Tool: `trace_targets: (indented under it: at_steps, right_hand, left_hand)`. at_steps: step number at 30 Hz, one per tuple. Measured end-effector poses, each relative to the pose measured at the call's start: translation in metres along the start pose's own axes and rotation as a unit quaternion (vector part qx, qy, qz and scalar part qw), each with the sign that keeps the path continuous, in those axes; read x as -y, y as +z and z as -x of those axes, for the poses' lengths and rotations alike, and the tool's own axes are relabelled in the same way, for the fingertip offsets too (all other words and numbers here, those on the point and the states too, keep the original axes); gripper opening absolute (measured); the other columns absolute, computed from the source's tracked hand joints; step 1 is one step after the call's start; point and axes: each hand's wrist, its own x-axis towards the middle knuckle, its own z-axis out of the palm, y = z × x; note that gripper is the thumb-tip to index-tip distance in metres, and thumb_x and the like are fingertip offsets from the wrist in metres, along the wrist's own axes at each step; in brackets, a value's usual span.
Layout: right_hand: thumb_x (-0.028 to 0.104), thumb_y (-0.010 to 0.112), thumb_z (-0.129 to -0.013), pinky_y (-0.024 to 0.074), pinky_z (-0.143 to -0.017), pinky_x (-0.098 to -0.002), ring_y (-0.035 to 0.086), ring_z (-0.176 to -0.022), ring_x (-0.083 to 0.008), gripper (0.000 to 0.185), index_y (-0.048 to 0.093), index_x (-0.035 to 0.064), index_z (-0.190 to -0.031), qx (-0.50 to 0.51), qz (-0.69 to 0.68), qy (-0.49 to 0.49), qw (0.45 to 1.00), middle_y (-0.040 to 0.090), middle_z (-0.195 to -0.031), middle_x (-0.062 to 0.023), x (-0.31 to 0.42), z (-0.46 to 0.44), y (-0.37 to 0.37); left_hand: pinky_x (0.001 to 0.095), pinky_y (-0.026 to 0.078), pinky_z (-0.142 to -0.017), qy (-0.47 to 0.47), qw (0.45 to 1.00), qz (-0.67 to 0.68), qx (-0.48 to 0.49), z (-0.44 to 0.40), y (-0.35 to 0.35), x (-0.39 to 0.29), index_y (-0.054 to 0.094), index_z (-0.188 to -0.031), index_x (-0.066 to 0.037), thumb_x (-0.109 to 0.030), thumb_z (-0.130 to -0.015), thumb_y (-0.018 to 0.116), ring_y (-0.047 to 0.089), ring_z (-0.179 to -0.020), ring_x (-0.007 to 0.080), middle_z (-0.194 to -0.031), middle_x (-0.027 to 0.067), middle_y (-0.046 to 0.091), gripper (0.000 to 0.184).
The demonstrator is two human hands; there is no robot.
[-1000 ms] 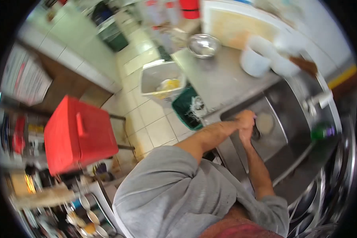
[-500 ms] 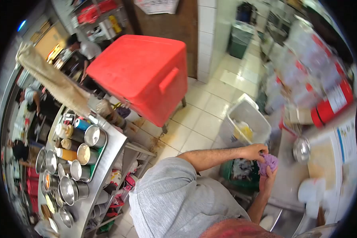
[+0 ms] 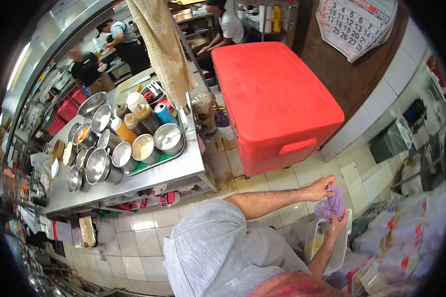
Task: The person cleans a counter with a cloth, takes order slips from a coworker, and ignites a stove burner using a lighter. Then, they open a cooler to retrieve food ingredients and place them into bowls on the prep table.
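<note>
A purple cloth (image 3: 331,204) is stretched between my two hands, partly twisted and crumpled. My left hand (image 3: 319,189) is closed around its upper end, fingers curled in. Lower down, my right hand (image 3: 337,225) grips the other end, with folds of cloth over its fingers. Both hands are above a whitish plastic bin (image 3: 338,257), which my right forearm partly hides. Something yellow (image 3: 312,246) shows inside that bin.
A large red cooler box (image 3: 277,99) stands ahead. To the left, a steel table (image 3: 183,171) carries metal bowls, sauce bottles and a blue can (image 3: 164,114). Plastic-wrapped packs (image 3: 401,237) are piled at the right. Several people work in the back left.
My view has swung left, bringing the table and cooler further right in the picture. The cloth was bunched between my hands and now hangs more drawn out.
</note>
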Motion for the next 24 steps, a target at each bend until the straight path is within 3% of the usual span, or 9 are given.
trace_targets:
  at_steps: [2,5,8,12,13,14,16,19,24]
  right_hand:
    - [-0.006,0.053,-0.071,0.0445,-0.078,-0.0323,0.053,-0.093,-0.0241,0.05,0.044,0.0008,-0.12,0.018,0.063,-0.034,0.997,0.051,-0.106,-0.0129,-0.014,-0.04,0.008]
    - [-0.003,0.048,-0.075,0.0423,-0.082,-0.0359,0.049,-0.099,-0.0322,0.047,0.045,0.0,-0.122,-0.021,0.276,-0.252,0.927,0.049,-0.106,-0.0193,-0.025,-0.09,0.021]
    - [-0.003,0.046,-0.077,0.0411,-0.084,-0.0367,0.05,-0.097,-0.033,0.04,0.049,-0.0014,-0.118,0.03,0.324,-0.266,0.907,0.05,-0.106,-0.0193,-0.044,-0.152,0.007]
    - [-0.002,0.046,-0.082,0.0429,-0.08,-0.0328,0.056,-0.085,-0.0232,0.03,0.055,-0.0029,-0.109,0.091,0.191,-0.163,0.964,0.059,-0.087,-0.0119,-0.054,-0.231,-0.024]
    - [-0.003,0.046,-0.081,0.0436,-0.068,-0.0284,0.055,-0.077,-0.0154,0.026,0.058,-0.0013,-0.105,0.087,0.155,-0.154,0.972,0.06,-0.083,-0.0067,-0.054,-0.247,-0.028]
    - [-0.003,0.046,-0.081,0.0436,-0.068,-0.0284,0.055,-0.077,-0.0154,0.026,0.058,-0.0013,-0.105,0.089,0.151,-0.152,0.973,0.06,-0.083,-0.0067,-0.053,-0.262,-0.033]
    - [-0.004,0.044,-0.08,0.0385,-0.057,-0.0245,0.052,-0.072,-0.01,0.025,0.06,0.001,-0.098,0.136,0.132,-0.022,0.982,0.06,-0.084,-0.0046,-0.053,-0.293,-0.043]
    - [-0.003,0.044,-0.078,0.0316,-0.052,-0.0218,0.05,-0.071,-0.0072,0.025,0.059,0.0037,-0.097,0.117,0.087,0.022,0.989,0.059,-0.088,-0.0033,-0.062,-0.318,-0.038]
    - [0.005,0.048,-0.076,0.0354,-0.059,-0.0269,0.051,-0.076,-0.0097,0.034,0.054,0.0072,-0.109,0.1,0.063,0.148,0.982,0.058,-0.095,-0.0012,-0.052,-0.349,-0.017]
  left_hand:
    - [0.0274,0.039,-0.068,0.006,1.0,-0.001,-0.023,-0.022,-0.008,0.011,0.039,-0.088,-0.005,-0.006,-0.079,0.058,0.04,-0.078,0.0107,-0.081,0.0012,0.043,0.021]
    - [0.0268,0.039,-0.069,-0.033,0.997,0.029,-0.071,-0.057,-0.007,0.023,0.038,-0.093,-0.005,-0.01,-0.083,0.056,0.04,-0.08,0.0103,-0.081,0.0016,0.043,0.022]
    - [0.031,0.04,-0.072,-0.036,0.994,0.052,-0.089,-0.109,-0.001,0.027,0.034,-0.099,-0.003,-0.017,-0.086,0.052,0.041,-0.082,0.0128,-0.083,0.0068,0.042,0.026]
    - [0.0292,0.039,-0.073,-0.007,0.992,-0.021,-0.121,-0.175,0.007,0.03,0.036,-0.098,-0.003,-0.024,-0.088,0.051,0.039,-0.081,0.0109,-0.084,0.0031,0.041,0.028]
    - [0.0295,0.038,-0.074,0.007,0.991,-0.041,-0.125,-0.19,0.006,0.028,0.036,-0.098,-0.003,-0.025,-0.088,0.051,0.039,-0.081,0.0109,-0.084,0.003,0.041,0.029]
    - [0.0295,0.038,-0.074,0.005,0.991,-0.046,-0.125,-0.203,0.005,0.028,0.036,-0.098,-0.003,-0.025,-0.088,0.051,0.039,-0.081,0.0109,-0.084,0.003,0.041,0.029]
    - [0.0286,0.038,-0.073,-0.024,0.988,-0.045,-0.149,-0.23,0.004,0.03,0.036,-0.098,-0.003,-0.026,-0.089,0.051,0.038,-0.081,0.0102,-0.083,0.0028,0.04,0.028]
    - [0.0311,0.037,-0.077,-0.038,0.985,-0.034,-0.163,-0.26,0.0,0.031,0.035,-0.096,-0.002,-0.025,-0.087,0.05,0.037,-0.084,0.0137,-0.087,0.0071,0.04,0.029]
    - [0.0287,0.037,-0.072,-0.011,0.98,-0.038,-0.195,-0.319,-0.023,0.054,0.035,-0.094,-0.004,-0.024,-0.088,0.051,0.036,-0.08,0.0111,-0.084,0.0041,0.039,0.027]
